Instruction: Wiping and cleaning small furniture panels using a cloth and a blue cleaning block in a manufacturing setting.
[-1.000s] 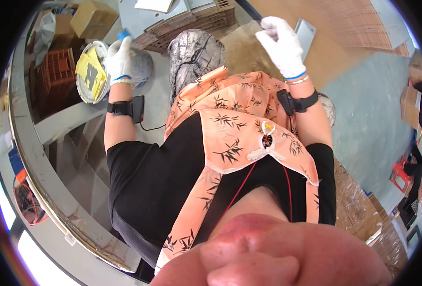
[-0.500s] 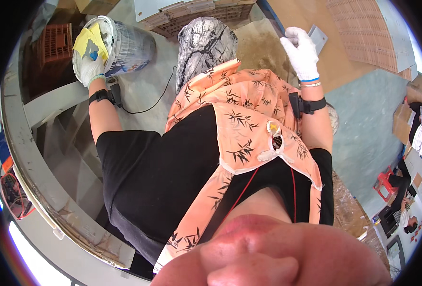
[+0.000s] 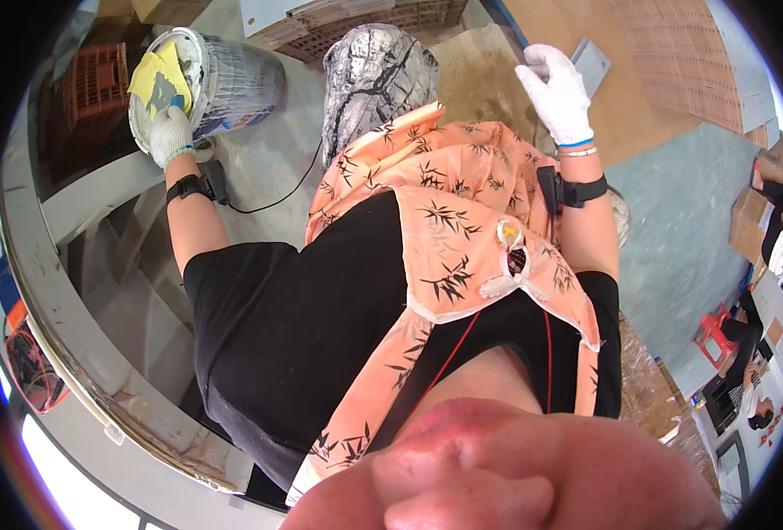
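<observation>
At the upper left, a paint-streaked bucket [image 3: 248, 86] stands with its mouth toward my left hand [image 3: 171, 134]. That hand, in a white knit glove, is closed round the blue handle of a putty knife [image 3: 176, 102]. Its grey blade lies against a yellow sheet [image 3: 149, 74] at the bucket's mouth. My right hand [image 3: 558, 95], also gloved in white, is raised at the upper right with its thumb apart from slightly curled fingers. Nothing shows in its grasp. Just beyond it a flat light-grey piece [image 3: 591, 64] is partly hidden by the hand.
A black-and-white marbled round seat or post [image 3: 376, 84] rises before my apron [image 3: 449, 238]. Stacked ribbed boards [image 3: 361, 31] stand at the far side, brown board [image 3: 621, 115] to the right. A cable [image 3: 290, 193] crosses the floor. Beyond are a red stool [image 3: 715, 336] and a person [image 3: 754, 402].
My left hand has drawn slightly back toward me at the bucket, still on the putty knife. The view has shifted a little; my right hand keeps nearly the same pose.
</observation>
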`<state>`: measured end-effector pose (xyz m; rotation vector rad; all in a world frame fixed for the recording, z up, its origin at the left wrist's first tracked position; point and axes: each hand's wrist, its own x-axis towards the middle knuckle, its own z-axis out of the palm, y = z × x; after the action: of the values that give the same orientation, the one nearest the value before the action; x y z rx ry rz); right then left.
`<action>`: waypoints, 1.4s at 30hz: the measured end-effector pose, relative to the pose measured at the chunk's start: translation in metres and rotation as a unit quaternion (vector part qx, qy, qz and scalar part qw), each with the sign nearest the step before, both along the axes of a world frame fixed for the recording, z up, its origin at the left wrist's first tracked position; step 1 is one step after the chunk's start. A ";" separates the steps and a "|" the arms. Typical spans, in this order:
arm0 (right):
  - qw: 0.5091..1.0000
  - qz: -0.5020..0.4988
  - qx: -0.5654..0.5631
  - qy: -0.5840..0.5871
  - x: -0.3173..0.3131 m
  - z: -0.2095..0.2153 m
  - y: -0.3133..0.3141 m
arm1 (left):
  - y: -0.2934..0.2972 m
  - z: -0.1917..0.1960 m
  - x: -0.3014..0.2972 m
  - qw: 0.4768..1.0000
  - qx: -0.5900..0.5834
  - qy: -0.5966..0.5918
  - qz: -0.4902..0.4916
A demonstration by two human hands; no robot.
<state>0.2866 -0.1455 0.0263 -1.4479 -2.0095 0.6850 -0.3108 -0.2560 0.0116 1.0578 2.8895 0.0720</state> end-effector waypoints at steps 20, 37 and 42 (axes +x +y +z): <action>0.951 -0.054 -0.264 0.152 -0.021 -0.022 0.054 | 0.036 0.077 0.206 0.738 0.254 -0.589 -0.210; 0.961 -0.082 -0.253 0.080 -0.082 0.003 0.125 | 0.187 0.059 0.471 0.065 -0.085 -0.833 -0.543; 0.969 -0.129 -0.210 0.033 -0.123 0.034 0.117 | 0.193 0.059 0.468 -0.090 -0.113 -0.791 -0.594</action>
<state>0.1634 -0.0282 0.0606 -1.8595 -1.6454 1.0716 0.1573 -0.0635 0.0705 1.0849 -0.6697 0.3106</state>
